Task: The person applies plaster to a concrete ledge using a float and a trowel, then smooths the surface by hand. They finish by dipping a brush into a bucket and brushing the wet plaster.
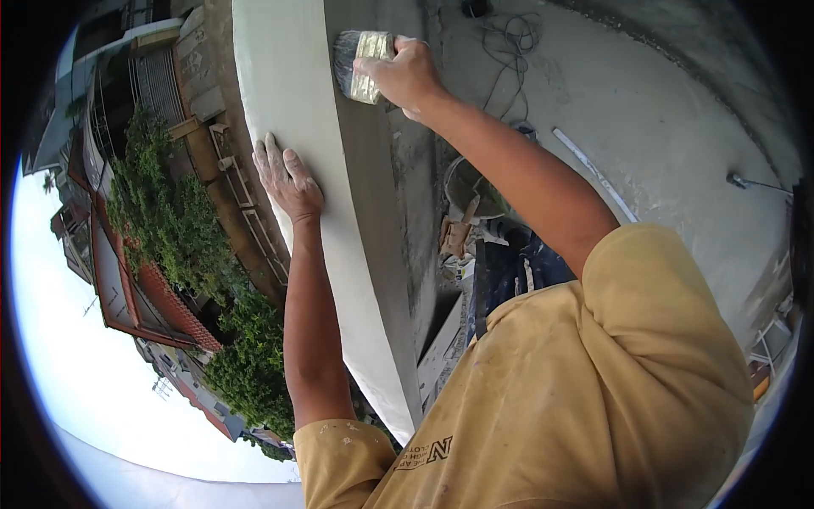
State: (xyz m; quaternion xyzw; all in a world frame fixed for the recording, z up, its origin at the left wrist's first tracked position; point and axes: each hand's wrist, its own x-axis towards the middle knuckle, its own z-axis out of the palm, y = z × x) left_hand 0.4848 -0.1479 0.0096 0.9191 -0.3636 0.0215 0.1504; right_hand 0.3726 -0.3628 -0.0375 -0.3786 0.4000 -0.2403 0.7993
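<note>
A pale, smooth plastered parapet wall [292, 93] runs through the middle of the view, its broad top beside a greyer inner face. My left hand [290, 180] lies flat on that top near the outer edge, fingers spread and dusted with plaster. In my right hand [409, 78] is a wide brush [371, 66], gripped by its light-coloured, plaster-smeared block. Its dark bristles touch the inner face just below the top corner.
On the grey floor to the right are a tangled cable [509, 59], a long white strip [596, 174] and a long-handled tool [750, 181]. A bucket [463, 185] and debris stand by the wall's foot. Beyond the outer edge is a drop towards trees [165, 199] and roofs.
</note>
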